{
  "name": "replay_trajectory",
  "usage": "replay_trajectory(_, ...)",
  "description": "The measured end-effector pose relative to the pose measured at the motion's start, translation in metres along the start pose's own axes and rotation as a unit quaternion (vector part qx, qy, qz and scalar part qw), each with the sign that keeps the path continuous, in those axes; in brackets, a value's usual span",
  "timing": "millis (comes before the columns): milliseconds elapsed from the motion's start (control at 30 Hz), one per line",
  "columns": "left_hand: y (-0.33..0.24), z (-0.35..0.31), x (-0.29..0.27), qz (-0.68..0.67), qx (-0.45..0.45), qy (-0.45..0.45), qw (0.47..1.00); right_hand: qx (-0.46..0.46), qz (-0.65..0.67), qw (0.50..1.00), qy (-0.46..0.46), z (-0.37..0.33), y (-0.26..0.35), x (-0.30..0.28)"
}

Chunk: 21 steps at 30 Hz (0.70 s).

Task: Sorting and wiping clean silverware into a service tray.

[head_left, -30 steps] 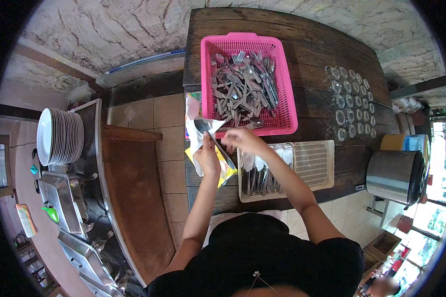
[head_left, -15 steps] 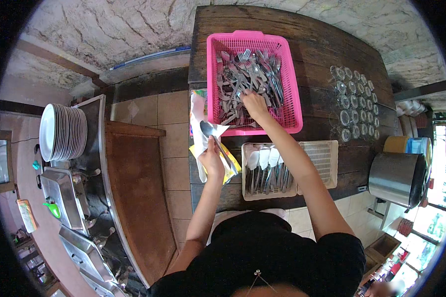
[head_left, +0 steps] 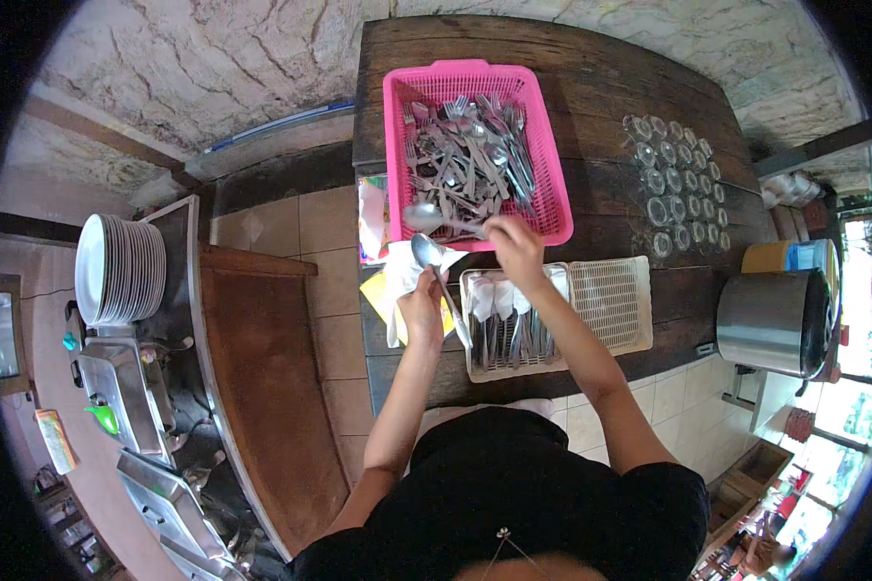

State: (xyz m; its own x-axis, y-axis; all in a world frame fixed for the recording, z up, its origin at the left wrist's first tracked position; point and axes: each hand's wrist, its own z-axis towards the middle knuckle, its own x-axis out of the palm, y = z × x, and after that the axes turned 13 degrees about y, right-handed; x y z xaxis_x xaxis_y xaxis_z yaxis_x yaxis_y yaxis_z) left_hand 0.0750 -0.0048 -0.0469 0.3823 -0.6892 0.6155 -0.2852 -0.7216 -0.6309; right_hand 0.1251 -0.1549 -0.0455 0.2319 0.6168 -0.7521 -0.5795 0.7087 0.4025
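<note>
My left hand (head_left: 421,312) is closed on a spoon (head_left: 423,251), with a white cloth (head_left: 400,283) held beneath it. My right hand (head_left: 519,252) pinches a second spoon (head_left: 424,217) by the handle; its blurred bowl points left, over the near left corner of a pink plastic basket (head_left: 560,208). Forks, spoons and other loose cutlery (head_left: 470,155) lie heaped in that basket. Below my right hand, a cream basket (head_left: 518,373) holds cutlery (head_left: 513,334) with white paper wraps at the far ends, partly hidden by my forearm.
Several clear glasses (head_left: 673,184) stand in rows on the right of the dark wooden table (head_left: 601,107). A yellow packet (head_left: 383,290) lies under the cloth. A steel pot-like container (head_left: 770,324) is farther right. Stacked white plates (head_left: 116,269) and metal trays (head_left: 121,387) sit on the left counter.
My right hand has come out of the pink basket toward me, lifting a spoon. My left hand still holds its spoon and cloth; the view has shifted slightly.
</note>
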Motion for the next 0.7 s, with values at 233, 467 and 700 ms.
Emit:
replay_trajectory(233,0.008,-0.007,-0.018,0.003,-0.001,0.006,1.0,0.141,-0.215,0.965,0.056,0.002,-0.084,0.0)
replay_trajectory(467,-0.003,-0.008,-0.023,-0.012,0.001,-0.023,1.0,0.28,-0.274,0.871,0.297,0.009,-0.079,0.024)
replay_trajectory(700,-0.002,-0.005,-0.015,-0.031,0.025,-0.008,0.999,0.091,-0.135,0.957,0.239,0.045,-0.073,0.088)
